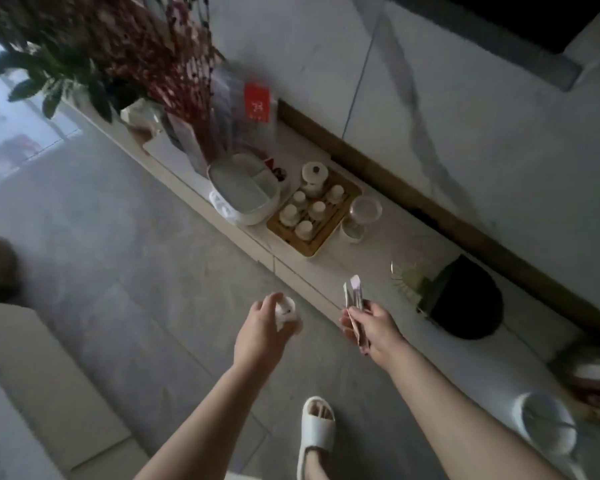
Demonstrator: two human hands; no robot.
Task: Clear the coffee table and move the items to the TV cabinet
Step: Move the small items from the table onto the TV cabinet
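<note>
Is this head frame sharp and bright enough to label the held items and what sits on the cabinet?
Head view: dim and soft overall. Motion blur smears the flowers most. Wide-angle distortion tilts the TV cabinet diagonally. The tea tray reads clearly. The left hand holds a small white object, too blurred to name; the right hand holds thin utensils.

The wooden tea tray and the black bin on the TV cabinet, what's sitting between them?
In the head view, a clear glass cup stands right beside the wooden tea tray; nearer the black bin lies a small greenish spiky thing, too blurred to identify.
</note>
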